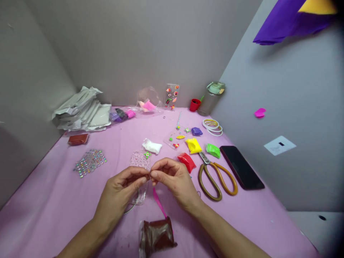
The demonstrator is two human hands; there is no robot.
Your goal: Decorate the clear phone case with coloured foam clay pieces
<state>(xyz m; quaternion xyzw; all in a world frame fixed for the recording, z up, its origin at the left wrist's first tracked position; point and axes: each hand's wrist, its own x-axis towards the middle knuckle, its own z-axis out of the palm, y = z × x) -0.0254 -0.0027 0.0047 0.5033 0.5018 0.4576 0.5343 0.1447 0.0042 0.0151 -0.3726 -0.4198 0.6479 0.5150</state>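
My left hand point(122, 190) and my right hand point(172, 181) meet fingertip to fingertip, both pinched closed. Whatever lies between the fingertips is too small to make out. Beneath them is a clear phone case point(139, 159) with a green and white flower point(147, 154) stuck near its top corner. A pink modelling tool point(159, 203) lies below my right hand, its lower end by an opened packet of brown clay point(157, 234). Just beyond the hands are packets of white clay point(152, 146) and red clay point(186, 162).
Scissors point(209, 177) and a black phone point(242, 167) lie to the right, near yellow point(193, 146) and green point(213, 150) clay packets. A rhinestone sheet point(90, 163) is at left. White pouches point(83, 111), a decorated case point(172, 96) and a bottle point(211, 98) stand along the back.
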